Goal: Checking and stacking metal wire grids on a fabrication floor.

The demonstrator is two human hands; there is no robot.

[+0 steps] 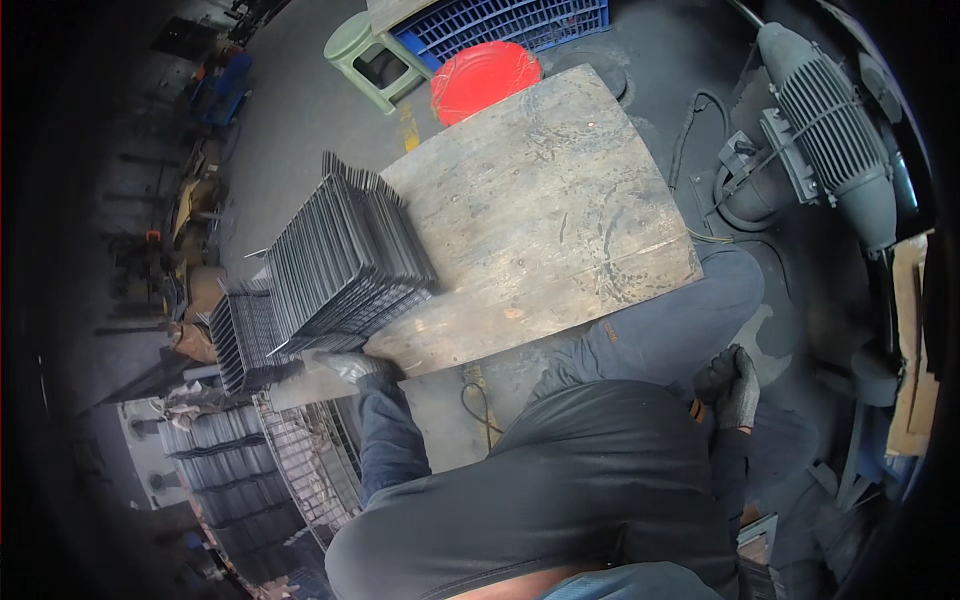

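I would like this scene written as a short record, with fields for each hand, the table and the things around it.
Left hand: gloved, beside the wire racks; contact unclear
Right hand: gloved, beside the right leg, away from the table
Table: worn wooden top
Racks: dark, stacked, left side
Beyond table: round red seat, green stool, blue crate

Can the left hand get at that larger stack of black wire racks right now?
Probably yes: the left hand lies close by the near end of the wire racks, with nothing visible in between.
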